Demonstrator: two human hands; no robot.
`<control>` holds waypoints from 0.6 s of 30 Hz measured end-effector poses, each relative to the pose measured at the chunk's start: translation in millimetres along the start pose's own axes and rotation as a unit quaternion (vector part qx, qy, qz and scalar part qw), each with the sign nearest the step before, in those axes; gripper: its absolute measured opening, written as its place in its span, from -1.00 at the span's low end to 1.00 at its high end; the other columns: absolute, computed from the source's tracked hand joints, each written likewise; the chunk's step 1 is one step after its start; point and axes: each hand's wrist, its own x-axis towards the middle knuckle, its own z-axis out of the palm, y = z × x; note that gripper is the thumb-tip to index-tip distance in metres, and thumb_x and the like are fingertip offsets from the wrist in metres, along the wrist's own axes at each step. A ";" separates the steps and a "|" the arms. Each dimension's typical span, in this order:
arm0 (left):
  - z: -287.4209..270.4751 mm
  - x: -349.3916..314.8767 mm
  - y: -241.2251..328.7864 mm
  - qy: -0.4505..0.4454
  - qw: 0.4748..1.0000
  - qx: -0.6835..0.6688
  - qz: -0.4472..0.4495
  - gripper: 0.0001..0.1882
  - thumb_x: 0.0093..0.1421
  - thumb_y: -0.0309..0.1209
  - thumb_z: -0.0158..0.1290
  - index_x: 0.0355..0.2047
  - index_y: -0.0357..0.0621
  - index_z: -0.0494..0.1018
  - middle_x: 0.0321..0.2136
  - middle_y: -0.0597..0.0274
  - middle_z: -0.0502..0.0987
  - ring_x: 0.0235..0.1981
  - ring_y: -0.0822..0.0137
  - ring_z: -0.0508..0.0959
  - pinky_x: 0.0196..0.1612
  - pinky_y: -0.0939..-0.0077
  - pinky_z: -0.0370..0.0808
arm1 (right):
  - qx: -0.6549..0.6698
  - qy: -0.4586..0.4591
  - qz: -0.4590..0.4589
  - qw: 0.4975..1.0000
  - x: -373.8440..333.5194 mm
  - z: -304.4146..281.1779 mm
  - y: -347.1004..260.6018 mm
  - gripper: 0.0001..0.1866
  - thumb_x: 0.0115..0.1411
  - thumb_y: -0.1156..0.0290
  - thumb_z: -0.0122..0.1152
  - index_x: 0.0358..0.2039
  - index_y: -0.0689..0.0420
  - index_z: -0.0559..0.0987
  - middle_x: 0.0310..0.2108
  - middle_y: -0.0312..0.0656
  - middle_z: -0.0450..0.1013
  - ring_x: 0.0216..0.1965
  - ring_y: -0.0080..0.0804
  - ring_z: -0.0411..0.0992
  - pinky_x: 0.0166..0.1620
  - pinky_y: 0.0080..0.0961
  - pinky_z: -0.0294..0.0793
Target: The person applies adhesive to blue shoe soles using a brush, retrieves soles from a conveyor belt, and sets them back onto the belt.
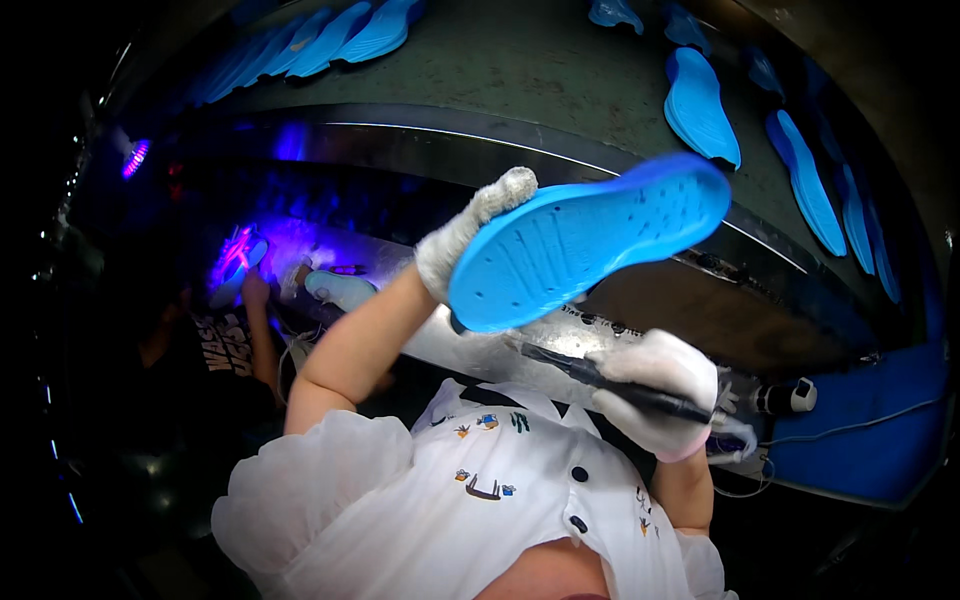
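Note:
My left hand [470, 235], in a pale knitted glove, grips a bright blue shoe sole [580, 245] by its left edge. The sole is raised and tilted, and its grooved, dotted face is in view. Most of the left fingers are hidden behind it. Below the sole, my right hand [655, 390], gloved in white, is closed around a slim black-handled brush [575, 367]. The brush points up and left, its tip just under the sole's lower edge with a small gap between them. The tip is too small to make out clearly.
Several blue soles lie on the dark green belt [500, 75] beyond a metal edge [480, 140]. At left, a co-worker's hand [256, 288] is beside a sole under purple light. A black-and-white cylinder [790, 397] and cables lie at right.

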 end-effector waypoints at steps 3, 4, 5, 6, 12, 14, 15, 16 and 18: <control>6.4 -2.2 -39.6 -0.048 0.995 -0.080 0.032 -0.04 0.11 0.48 0.05 0.21 -0.08 0.35 -0.03 -0.05 0.56 -0.16 0.03 0.71 -0.26 0.02 0.78 | -0.067 0.075 0.042 0.994 14.6 21.6 7.4 -0.71 -0.07 0.64 0.47 -0.27 0.14 0.71 -0.35 -0.14 0.64 -0.45 -0.26 0.55 -0.33 -0.42 0.53; 7.2 -2.3 -50.5 -0.035 0.992 -0.109 0.047 -0.03 0.12 0.47 0.05 0.23 -0.08 0.33 -0.01 -0.03 0.54 -0.14 0.04 0.70 -0.20 0.04 0.77 | -0.134 0.146 -0.040 0.979 18.5 25.9 11.5 -0.70 -0.06 0.64 0.47 -0.26 0.14 0.71 -0.32 -0.12 0.64 -0.46 -0.25 0.55 -0.34 -0.42 0.53; 8.1 -4.3 -59.1 0.025 0.987 -0.156 0.031 -0.02 0.12 0.47 0.05 0.26 -0.08 0.30 0.01 -0.02 0.53 -0.12 0.04 0.69 -0.15 0.06 0.77 | -0.206 0.191 -0.076 0.957 22.5 29.3 17.0 -0.70 -0.05 0.65 0.47 -0.25 0.13 0.70 -0.29 -0.09 0.64 -0.46 -0.24 0.55 -0.34 -0.42 0.53; 10.7 -8.1 -65.8 0.028 0.987 -0.159 0.017 0.00 0.12 0.46 0.06 0.28 -0.08 0.28 0.03 0.00 0.51 -0.10 0.05 0.69 -0.09 0.09 0.76 | -0.246 0.200 -0.101 0.943 22.6 33.3 18.3 -0.66 -0.06 0.64 0.48 -0.21 0.12 0.70 -0.26 -0.06 0.64 -0.46 -0.24 0.54 -0.35 -0.43 0.53; 9.5 11.9 5.8 -0.214 0.969 -0.114 0.053 0.20 0.12 0.61 -0.19 0.34 -0.29 0.18 0.02 -0.26 0.53 -0.05 -0.05 0.66 0.03 0.10 0.69 | 0.030 0.134 -0.010 0.990 -1.3 31.5 13.2 -0.66 -0.06 0.61 0.52 -0.21 0.14 0.69 -0.24 -0.10 0.67 -0.35 -0.26 0.62 -0.27 -0.42 0.60; 7.8 39.7 43.7 -0.213 0.968 -0.081 0.108 0.20 0.16 0.61 -0.26 0.31 -0.35 0.19 0.00 -0.27 0.53 -0.03 -0.09 0.66 0.04 0.03 0.68 | 0.144 0.205 0.073 0.965 -15.5 25.8 8.7 -0.72 -0.03 0.70 0.39 -0.25 0.25 0.67 -0.24 0.01 0.66 -0.31 -0.29 0.63 -0.24 -0.43 0.61; 8.9 48.3 52.7 -0.147 0.973 -0.150 0.100 0.18 0.16 0.61 -0.29 0.29 -0.33 0.21 0.01 -0.23 0.53 -0.02 -0.11 0.65 -0.01 0.05 0.69 | 0.138 0.267 0.113 0.947 -21.9 23.3 7.7 -0.72 -0.01 0.76 0.28 -0.22 0.33 0.63 -0.23 0.07 0.65 -0.31 -0.34 0.62 -0.23 -0.49 0.60; 11.1 56.6 60.2 -0.080 0.968 -0.216 0.100 0.17 0.17 0.62 -0.31 0.26 -0.32 0.23 0.02 -0.18 0.53 -0.01 -0.12 0.65 -0.05 0.07 0.70 | 0.159 0.301 0.140 0.930 -28.9 21.6 7.4 -0.71 0.00 0.77 0.25 -0.21 0.34 0.62 -0.23 0.05 0.65 -0.31 -0.38 0.61 -0.23 -0.53 0.60; 20.7 69.3 56.7 -0.088 0.965 -0.225 0.099 0.04 0.19 0.58 -0.27 0.19 -0.18 0.29 0.07 -0.15 0.52 0.02 -0.11 0.63 -0.24 0.13 0.72 | 0.163 0.369 0.209 0.891 -42.6 19.1 9.9 -0.70 0.03 0.77 0.20 -0.17 0.36 0.58 -0.23 -0.01 0.64 -0.29 -0.47 0.58 -0.23 -0.63 0.58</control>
